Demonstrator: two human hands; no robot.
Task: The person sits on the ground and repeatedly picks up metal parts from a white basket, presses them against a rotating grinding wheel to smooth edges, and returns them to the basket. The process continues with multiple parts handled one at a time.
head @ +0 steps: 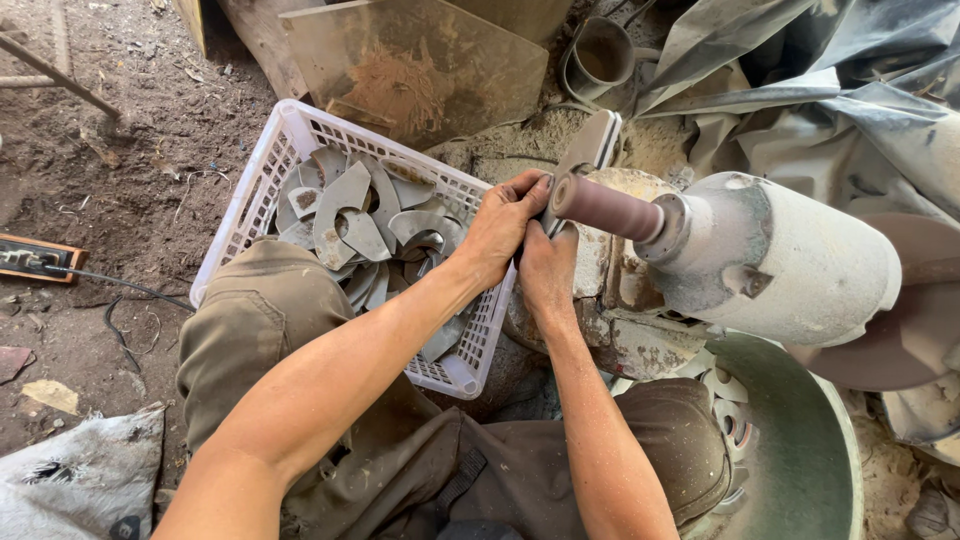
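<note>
Dirt floor, grinding step: both hands, left (503, 222) and right (546, 268), grip closed on a small metal part (549, 215) at the drum (604, 208); judged next, steady pressure, then the bowl (800, 450) or crate (262, 170).

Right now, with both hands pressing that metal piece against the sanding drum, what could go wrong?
1. Both hands, left hand and right hand, sit right beside the sanding drum; a slip could likely drag bare fingers onto it.
2. The small metal piece is mostly hidden in their grip; it might catch and be flung out.
3. The white crate of sharp-looking cut metal plates lies under the left forearm.
</note>
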